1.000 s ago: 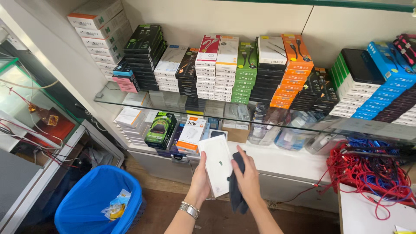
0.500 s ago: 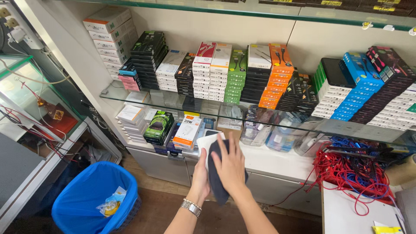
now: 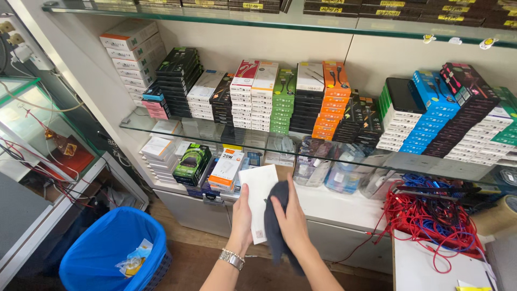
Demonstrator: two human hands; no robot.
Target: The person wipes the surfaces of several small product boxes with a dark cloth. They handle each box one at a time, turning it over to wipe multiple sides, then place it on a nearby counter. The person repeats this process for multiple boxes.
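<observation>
My left hand (image 3: pixel 242 217) grips a flat white box (image 3: pixel 258 200) by its left edge and holds it upright in front of the lower shelf. A metal watch sits on that wrist. My right hand (image 3: pixel 291 220) presses a dark grey cloth (image 3: pixel 273 226) against the right side of the box. The cloth hangs down below my palm. Behind the box, on the white bottom shelf (image 3: pixel 344 203), stand a white and orange box (image 3: pixel 226 168) and a green and black box (image 3: pixel 191 163).
A glass shelf (image 3: pixel 161 125) carries many stacks of small coloured boxes. A bin lined with a blue bag (image 3: pixel 110 249) stands at the lower left. Red and blue cables (image 3: pixel 431 215) are piled at the right over a white counter (image 3: pixel 431 269). A glass cabinet (image 3: pixel 37 134) is at the left.
Both hands have stayed in front of the lower shelf with the box. My right hand with the cloth moved across the box face, then down towards its right edge.
</observation>
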